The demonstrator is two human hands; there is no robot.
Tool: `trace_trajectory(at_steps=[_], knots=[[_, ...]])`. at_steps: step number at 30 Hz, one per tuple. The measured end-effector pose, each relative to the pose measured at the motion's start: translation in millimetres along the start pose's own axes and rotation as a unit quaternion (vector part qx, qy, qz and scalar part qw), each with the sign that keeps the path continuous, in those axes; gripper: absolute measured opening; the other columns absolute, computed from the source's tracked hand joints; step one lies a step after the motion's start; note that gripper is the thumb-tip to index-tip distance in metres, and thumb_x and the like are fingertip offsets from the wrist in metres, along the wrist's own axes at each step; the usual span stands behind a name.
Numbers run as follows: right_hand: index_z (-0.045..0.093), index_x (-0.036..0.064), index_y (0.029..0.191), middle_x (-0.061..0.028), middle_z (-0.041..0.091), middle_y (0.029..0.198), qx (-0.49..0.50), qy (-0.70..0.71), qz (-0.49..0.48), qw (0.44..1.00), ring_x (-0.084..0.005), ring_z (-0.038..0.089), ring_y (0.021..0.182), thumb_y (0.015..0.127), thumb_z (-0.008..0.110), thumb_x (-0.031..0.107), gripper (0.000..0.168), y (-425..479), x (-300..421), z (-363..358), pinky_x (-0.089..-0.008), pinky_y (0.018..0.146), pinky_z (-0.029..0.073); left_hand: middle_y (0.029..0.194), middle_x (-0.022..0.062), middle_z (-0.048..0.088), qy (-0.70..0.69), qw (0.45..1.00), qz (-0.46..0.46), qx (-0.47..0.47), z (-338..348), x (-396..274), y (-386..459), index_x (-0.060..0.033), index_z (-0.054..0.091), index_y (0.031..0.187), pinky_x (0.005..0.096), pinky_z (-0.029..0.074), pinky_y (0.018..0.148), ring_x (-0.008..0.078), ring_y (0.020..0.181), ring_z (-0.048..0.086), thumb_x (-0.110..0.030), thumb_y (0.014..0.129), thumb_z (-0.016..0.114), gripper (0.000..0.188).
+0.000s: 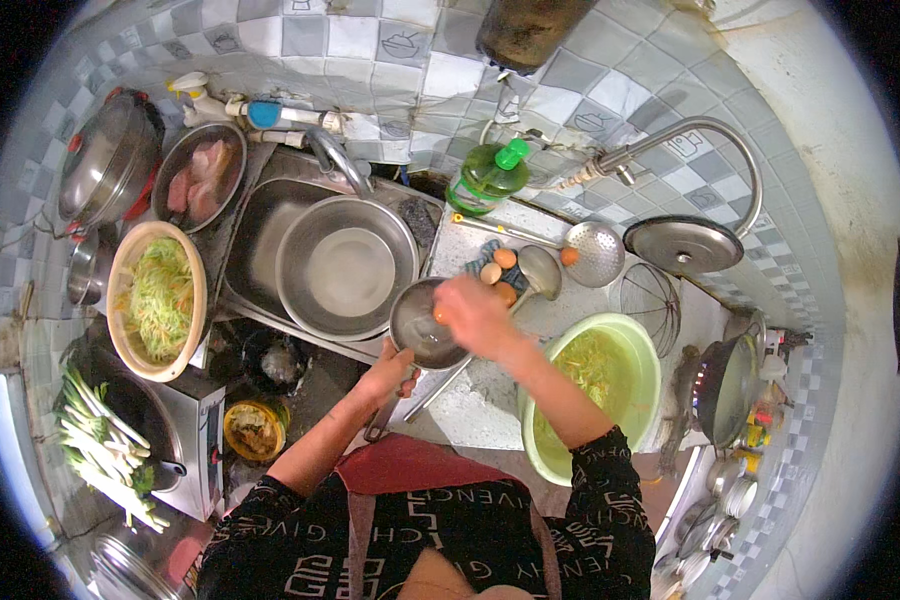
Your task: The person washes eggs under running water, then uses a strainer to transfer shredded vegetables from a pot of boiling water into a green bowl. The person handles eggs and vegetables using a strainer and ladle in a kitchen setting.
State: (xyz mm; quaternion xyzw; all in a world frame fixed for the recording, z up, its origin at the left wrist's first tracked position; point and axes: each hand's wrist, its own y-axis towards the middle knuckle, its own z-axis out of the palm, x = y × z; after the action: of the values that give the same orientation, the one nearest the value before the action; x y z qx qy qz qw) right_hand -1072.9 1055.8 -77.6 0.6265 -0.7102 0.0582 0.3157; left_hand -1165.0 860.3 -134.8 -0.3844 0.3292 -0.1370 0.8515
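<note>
A small metal pan (414,351) with a long handle is tilted towards me at the right edge of the sink. My left hand (387,375) grips it at its near left side. Clear liquid lies in the bottom of the pan. Over its right side, my right hand (480,315) is blurred and holds a brown egg (441,313) in its fingers; whether the shell is cracked cannot be told. Several more eggs (505,259) lie just beyond on a dark cloth, beside a metal ladle (540,271).
A wide steel basin (289,262) sits in the sink (241,281). On the right are a green tub (651,382) of shredded vegetables, a whisk (651,307) and a skimmer (596,255). A beige basket (114,300), a bowl of meat (202,180) and scallions (105,450) are left.
</note>
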Motion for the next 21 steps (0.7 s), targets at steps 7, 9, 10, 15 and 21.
trace_trajectory(at_steps=[7, 9, 10, 15, 21], knots=[[0.050, -0.004, 0.098, -0.0236, 0.051, 0.102, 0.142, -0.170, 0.147, 0.964, -0.0357, 0.059, 0.088, 0.078, 0.061, 0.008, 0.025, -39, 12, 66, -0.0425, 0.070, 0.054, 0.080, 0.0100, 0.048, 0.036, 0.999, 0.017, 0.006, 1, 11, 6, -0.0160, 0.026, 0.115, 0.0300, 0.033, 0.042, 0.0126, 0.051, 0.042, -0.018, 0.092, 0.045, 0.030], [0.050, -0.005, 0.099, -0.0258, 0.053, 0.099, 0.135, -0.088, 0.123, 0.979, -0.0382, 0.062, 0.084, 0.080, 0.060, 0.008, 0.025, -42, 6, 69, -0.0439, 0.068, 0.054, 0.080, 0.0108, 0.048, 0.012, 1.000, -0.004, 0.009, -2, 17, 8, -0.0160, 0.026, 0.116, 0.0303, 0.033, 0.042, 0.0130, 0.050, 0.042, -0.018, 0.092, 0.045, 0.031], [0.054, -0.006, 0.094, -0.0267, 0.057, 0.094, 0.162, -0.045, 0.204, 0.964, -0.0409, 0.064, 0.077, 0.083, 0.058, 0.010, 0.020, -39, 14, 63, -0.0460, 0.064, 0.053, 0.080, 0.0109, 0.049, 0.013, 1.000, -0.004, 0.010, -2, 19, 7, -0.0158, 0.025, 0.116, 0.0304, 0.033, 0.042, 0.0131, 0.050, 0.042, -0.018, 0.092, 0.045, 0.031], [0.060, -0.003, 0.081, -0.0207, 0.056, 0.102, 0.149, -0.052, 0.239, 0.958, -0.0397, 0.060, 0.083, 0.088, 0.056, 0.014, 0.018, -36, 12, 61, -0.0468, 0.068, 0.050, 0.076, 0.0071, 0.051, 0.017, 1.000, 0.003, 0.010, 8, 23, -1, -0.0147, 0.035, 0.111, 0.0313, 0.033, 0.041, 0.0138, 0.047, 0.042, -0.019, 0.092, 0.045, 0.022], [0.057, -0.002, 0.103, -0.0202, 0.054, 0.101, 0.147, -0.149, 0.150, 0.966, -0.0349, 0.052, 0.101, 0.084, 0.058, 0.012, 0.023, -56, 24, 41, -0.0444, 0.083, 0.047, 0.074, 0.0102, 0.049, 0.022, 1.000, 0.003, 0.008, 12, 19, -4, -0.0141, 0.028, 0.117, 0.0300, 0.034, 0.040, 0.0131, 0.047, 0.042, -0.015, 0.090, 0.046, 0.032]])
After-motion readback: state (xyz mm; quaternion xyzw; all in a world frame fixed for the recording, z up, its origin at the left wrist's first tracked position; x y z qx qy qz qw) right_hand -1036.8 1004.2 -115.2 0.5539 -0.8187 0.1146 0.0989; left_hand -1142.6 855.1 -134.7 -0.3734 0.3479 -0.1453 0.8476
